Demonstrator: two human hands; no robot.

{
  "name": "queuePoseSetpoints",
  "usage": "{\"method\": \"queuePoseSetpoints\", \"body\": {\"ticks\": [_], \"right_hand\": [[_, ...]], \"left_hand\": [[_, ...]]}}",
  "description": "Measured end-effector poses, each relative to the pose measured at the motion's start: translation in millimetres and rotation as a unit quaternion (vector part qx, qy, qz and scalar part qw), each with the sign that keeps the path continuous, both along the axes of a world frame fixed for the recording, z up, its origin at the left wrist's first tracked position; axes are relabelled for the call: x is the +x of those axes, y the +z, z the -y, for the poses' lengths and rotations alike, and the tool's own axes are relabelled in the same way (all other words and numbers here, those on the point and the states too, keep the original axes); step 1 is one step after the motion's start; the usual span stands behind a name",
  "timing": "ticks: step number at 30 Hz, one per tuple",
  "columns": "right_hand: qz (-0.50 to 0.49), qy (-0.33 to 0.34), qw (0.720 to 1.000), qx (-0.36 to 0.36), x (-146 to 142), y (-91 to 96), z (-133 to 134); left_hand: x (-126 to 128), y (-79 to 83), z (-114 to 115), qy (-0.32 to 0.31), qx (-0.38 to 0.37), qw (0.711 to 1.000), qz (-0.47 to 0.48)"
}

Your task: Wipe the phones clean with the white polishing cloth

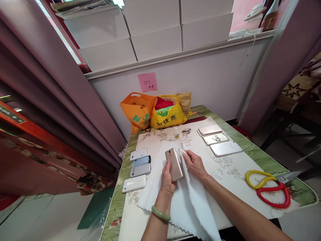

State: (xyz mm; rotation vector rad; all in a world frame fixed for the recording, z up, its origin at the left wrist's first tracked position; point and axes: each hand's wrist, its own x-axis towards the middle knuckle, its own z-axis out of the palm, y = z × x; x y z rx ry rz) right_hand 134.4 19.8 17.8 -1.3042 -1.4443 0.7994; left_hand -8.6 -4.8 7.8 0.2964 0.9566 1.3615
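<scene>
My left hand (167, 182), with a green bangle (160, 213) on its wrist, is closed around the lower part of a gold smartphone (173, 164). The phone's back, with its camera at the top, faces up. Just to the right, my right hand (195, 164) pinches the edge of a pale blue cloth (193, 197). That cloth hangs down between my arms and spreads under the phone over the table. Part of the right hand's fingers is hidden behind the cloth's fold.
Several phones (138, 170) lie in a column at left; three more (226, 148) lie at right. Large scissors (272, 187) rest near the right corner. Behind are a small bottle (177, 133), glasses (186, 131), an orange bag (137, 110) and a yellow bag (168, 118).
</scene>
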Motion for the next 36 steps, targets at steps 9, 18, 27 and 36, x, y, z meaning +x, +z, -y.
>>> {"method": "queuePoseSetpoints", "body": {"ticks": [9,18,27,36], "right_hand": [[-0.157,-0.179,0.970,0.057,-6,9.3,3],[-0.272,-0.161,0.948,-0.033,-35,-5.9,21],[-0.369,-0.072,0.923,-0.077,-30,-13.8,19],[-0.337,0.021,0.939,-0.072,-21,-12.8,26]], "left_hand": [[6,8.0,4,-0.017,0.017,0.999,-0.035],[10,19.4,16,-0.107,0.092,0.986,-0.087],[14,19.5,18,-0.018,0.065,0.993,-0.097],[11,21.6,20,0.056,-0.014,0.994,-0.096]]}}
